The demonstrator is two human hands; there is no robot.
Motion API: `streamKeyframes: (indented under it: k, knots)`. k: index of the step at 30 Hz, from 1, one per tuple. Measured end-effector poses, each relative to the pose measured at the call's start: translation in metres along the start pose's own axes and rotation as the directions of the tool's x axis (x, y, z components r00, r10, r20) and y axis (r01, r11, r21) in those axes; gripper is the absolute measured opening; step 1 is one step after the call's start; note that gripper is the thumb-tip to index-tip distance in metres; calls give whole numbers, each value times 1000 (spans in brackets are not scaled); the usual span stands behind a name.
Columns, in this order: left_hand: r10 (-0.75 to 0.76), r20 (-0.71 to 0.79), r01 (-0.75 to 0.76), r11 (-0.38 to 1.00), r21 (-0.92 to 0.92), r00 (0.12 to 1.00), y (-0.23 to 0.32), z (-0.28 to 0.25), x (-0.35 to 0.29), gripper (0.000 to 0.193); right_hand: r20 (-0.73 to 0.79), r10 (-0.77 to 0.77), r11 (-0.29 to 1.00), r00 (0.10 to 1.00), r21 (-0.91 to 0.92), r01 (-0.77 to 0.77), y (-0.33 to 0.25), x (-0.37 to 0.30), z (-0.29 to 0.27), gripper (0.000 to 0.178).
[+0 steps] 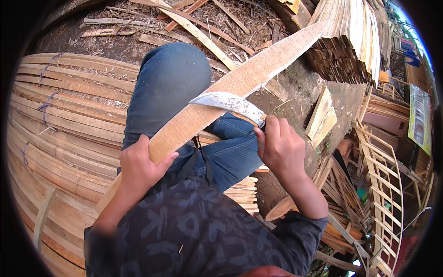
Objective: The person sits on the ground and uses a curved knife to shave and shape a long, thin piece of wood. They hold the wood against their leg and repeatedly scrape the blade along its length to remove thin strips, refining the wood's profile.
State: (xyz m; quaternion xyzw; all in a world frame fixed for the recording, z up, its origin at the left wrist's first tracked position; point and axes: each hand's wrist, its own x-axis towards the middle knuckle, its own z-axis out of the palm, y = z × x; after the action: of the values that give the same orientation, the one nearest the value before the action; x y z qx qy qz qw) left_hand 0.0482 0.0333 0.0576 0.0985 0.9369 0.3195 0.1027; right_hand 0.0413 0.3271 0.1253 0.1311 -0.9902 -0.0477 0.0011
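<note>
A long, rough-sawn wooden plank (262, 73) slants across my lap, its pointed far end reaching toward the upper right. My left hand (144, 161) is closed around its near part, with the thumb lying over the upper face. In my right hand (285, 145) is a curved knife (227, 101) with a broad, worn whitish blade. My fingers wrap its handle, which is mostly hidden in the fist. The blade lies across the middle of the plank, its tip toward the left; whether the edge bites into the wood I cannot tell.
Bundled wooden slats (69, 115) lie at my left. A sheathed knife (108, 32) rests on ground strewn with shavings and offcuts. A tall stack of boards (344, 57) stands at the far right. A ladder-like wooden frame (383, 198) and a loose wood block (321, 117) are to my right.
</note>
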Motion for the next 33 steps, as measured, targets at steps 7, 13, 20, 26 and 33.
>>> streamKeyframes:
  k: [7, 13, 20, 26, 33]
  knots:
    - [25, -45, -21, 997, 71, 999, 4, -4, 6, 56, -138, 135, 991, 981, 21, -133, 47, 3, 27, 22]
    - [24, -26, -23, 998, 50, 999, 0, -3, 2, 54, -73, -27, 1000, 997, 11, 28, -1, 2, 9, 28]
    - [-15, -69, 16, 1000, 16, 997, -5, -5, -4, 56, -188, 729, 653, 658, -97, -751, 186, -10, 17, 39]
    - [-37, -58, 38, 999, 9, 998, -10, -4, -2, 56, -125, 533, 832, 837, 257, -492, 98, -29, 39, 20]
    - [-88, -2, 88, 995, -55, 996, -9, -6, -4, 50, -119, 127, 979, 985, 176, -105, 14, 15, 15, 23]
